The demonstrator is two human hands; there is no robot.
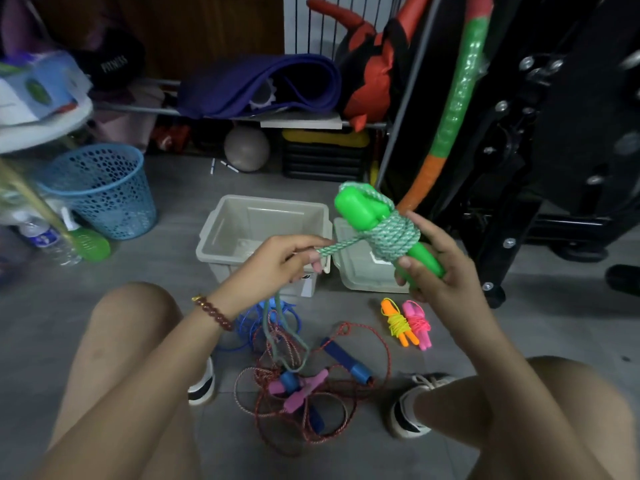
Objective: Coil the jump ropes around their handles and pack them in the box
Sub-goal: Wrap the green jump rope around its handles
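My right hand grips two bright green jump-rope handles, held together above the floor. Green-and-white rope is coiled around them in several turns. My left hand pinches the free stretch of that rope just left of the coil; the rest hangs down to the floor. The open beige box stands behind my hands, its inside bare. Two small coiled ropes, an orange and yellow one and a pink one, lie on the floor to the right.
The box lid lies beside the box. A tangle of red rope with blue handles, pink handles and a blue cord lies between my feet. A blue basket stands left; black gym equipment stands right.
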